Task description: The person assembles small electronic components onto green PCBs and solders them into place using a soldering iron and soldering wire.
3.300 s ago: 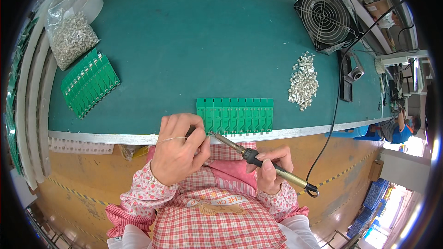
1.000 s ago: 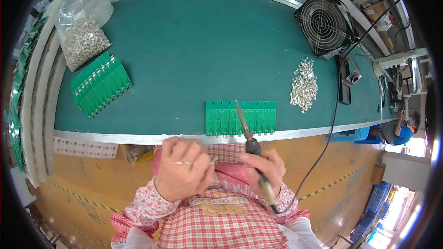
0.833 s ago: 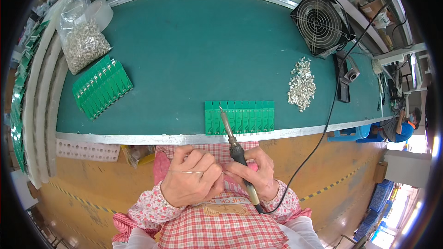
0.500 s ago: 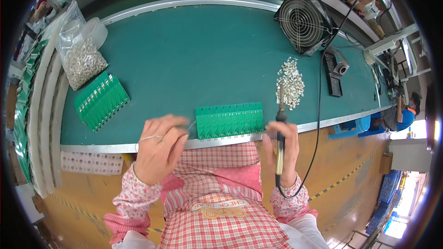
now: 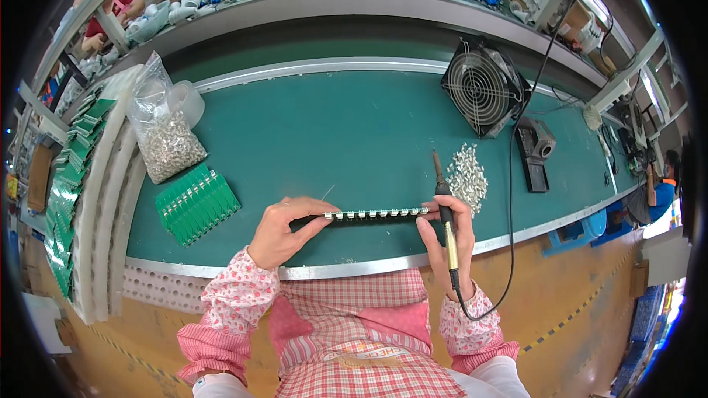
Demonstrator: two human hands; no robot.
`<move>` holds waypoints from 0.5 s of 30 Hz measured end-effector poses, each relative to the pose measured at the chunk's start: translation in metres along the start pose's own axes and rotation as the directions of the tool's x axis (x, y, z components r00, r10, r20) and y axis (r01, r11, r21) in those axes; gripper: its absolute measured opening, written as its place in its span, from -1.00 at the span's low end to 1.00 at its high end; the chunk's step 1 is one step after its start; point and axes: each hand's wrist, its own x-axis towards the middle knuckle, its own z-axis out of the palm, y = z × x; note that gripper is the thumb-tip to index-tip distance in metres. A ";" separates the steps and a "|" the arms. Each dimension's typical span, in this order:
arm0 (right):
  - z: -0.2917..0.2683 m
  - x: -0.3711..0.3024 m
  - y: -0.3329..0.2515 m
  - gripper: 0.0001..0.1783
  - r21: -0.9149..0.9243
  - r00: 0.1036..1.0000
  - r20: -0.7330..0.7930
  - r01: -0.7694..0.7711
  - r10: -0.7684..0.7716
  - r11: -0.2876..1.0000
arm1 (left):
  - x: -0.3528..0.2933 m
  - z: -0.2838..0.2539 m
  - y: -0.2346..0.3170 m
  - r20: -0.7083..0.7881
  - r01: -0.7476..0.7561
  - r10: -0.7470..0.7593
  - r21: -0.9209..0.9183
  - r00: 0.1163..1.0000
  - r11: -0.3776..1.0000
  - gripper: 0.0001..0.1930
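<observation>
Edge-on to me, a green circuit board panel (image 5: 377,214) is raised over the front of the green mat, with a row of small metallic parts along its upper edge. My left hand (image 5: 282,232) pinches its left end between thumb and fingers. A thin solder wire (image 5: 327,192) sticks up by those fingers. At the other end, the fingertips of my right hand (image 5: 459,239) grip the panel. That same hand also holds a soldering iron (image 5: 442,189), tip pointing up and away. Just beyond it lies a pile of small metallic parts (image 5: 467,177).
Left on the mat (image 5: 295,140) are more green boards (image 5: 198,205) and a clear bag of small parts (image 5: 171,149). A black fan (image 5: 479,92) and iron stand (image 5: 537,155) sit right. The iron's cable (image 5: 510,199) hangs past my right hand. Boards (image 5: 66,199) line the far left.
The panel, flat on the mat before, is now lifted and turned on edge between both hands. My left hand has closed on its left end. The view has tilted up, showing more of the far bench.
</observation>
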 end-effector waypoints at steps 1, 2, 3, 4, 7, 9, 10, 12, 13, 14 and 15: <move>0.002 0.002 0.002 -0.54 0.008 1.000 -0.009 -0.019 0.019 1.000 | 0.000 0.001 -0.001 -0.005 0.000 0.000 0.004 1.000 1.000 -0.83; 0.004 0.004 0.004 -0.54 0.011 1.000 -0.006 -0.017 0.017 1.000 | -0.001 0.001 -0.003 -0.015 0.005 -0.005 0.014 1.000 1.000 -0.83; 0.005 0.004 0.006 -0.56 0.007 1.000 -0.024 -0.018 0.018 1.000 | -0.001 0.002 -0.003 -0.022 0.011 -0.011 0.020 1.000 1.000 -0.84; 0.006 0.004 0.007 -0.57 0.002 0.999 -0.042 -0.020 0.021 1.000 | -0.001 0.001 -0.004 -0.020 0.015 -0.014 0.019 1.000 1.000 -0.84; 0.008 0.002 0.012 -0.59 0.053 0.997 -0.059 -0.037 0.040 0.998 | -0.001 0.000 -0.002 -0.026 0.007 -0.005 0.039 1.000 0.999 -0.84; 0.008 0.000 0.014 -0.58 0.062 0.997 -0.060 -0.039 0.043 0.997 | 0.000 0.000 0.000 -0.041 -0.036 0.040 0.085 0.998 0.996 -0.83; 0.007 -0.001 0.014 -0.58 0.072 0.997 -0.064 -0.035 0.040 0.997 | 0.001 0.000 0.000 -0.038 -0.032 0.035 0.082 0.999 0.996 -0.83; 0.008 -0.001 0.017 -0.58 0.077 0.998 -0.062 -0.026 0.031 0.997 | 0.001 0.001 0.000 -0.075 -0.082 0.090 0.101 0.993 0.991 -0.77; 0.007 -0.001 0.018 -0.57 0.084 0.998 -0.060 -0.011 0.016 0.996 | 0.001 0.001 0.000 -0.072 -0.080 0.087 0.098 0.994 0.992 -0.77; 0.007 0.000 0.017 -0.57 0.081 0.998 -0.061 -0.015 0.020 0.997 | 0.000 0.000 0.001 -0.078 -0.082 0.091 0.114 0.993 0.990 -0.74; 0.008 0.000 0.015 -0.57 0.092 0.998 -0.058 -0.016 0.022 0.996 | 0.000 0.000 0.001 -0.085 -0.083 0.095 0.131 0.992 0.988 -0.71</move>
